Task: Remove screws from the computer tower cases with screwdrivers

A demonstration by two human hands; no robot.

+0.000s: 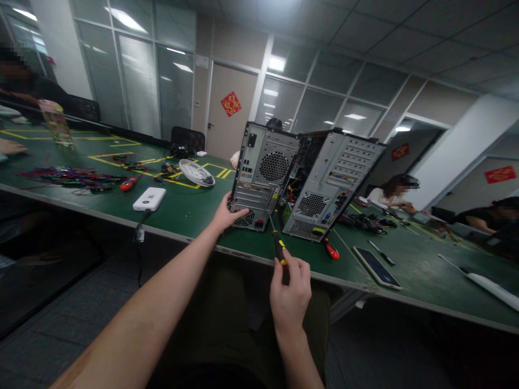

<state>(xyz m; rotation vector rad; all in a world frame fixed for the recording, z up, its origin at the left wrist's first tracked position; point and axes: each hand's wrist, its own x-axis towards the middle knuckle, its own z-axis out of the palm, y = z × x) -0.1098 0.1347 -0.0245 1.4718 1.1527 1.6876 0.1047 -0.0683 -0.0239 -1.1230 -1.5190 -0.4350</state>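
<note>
Two desktop computer cases stand side by side on the green table, backs toward me. My left hand point(227, 215) rests against the lower left edge of the left computer case point(259, 183), thumb across its rear fan grille and fingers apart round the side. In my right hand point(290, 281) is a black-and-yellow screwdriver point(279, 246), its shaft pointing up to the lower right corner of that case's back. Whether the tip touches a screw is too small to tell. The right computer case point(324, 189) leans in view, with its facing side showing wires inside.
A red screwdriver point(331, 249) and a phone point(377, 267) lie to the right. On the left are a white power bank point(150, 199), another red-handled tool point(128, 184), a wire bundle point(73, 177) and a white basket point(197, 173). The table edge point(251, 258) runs close before me. Other people sit around.
</note>
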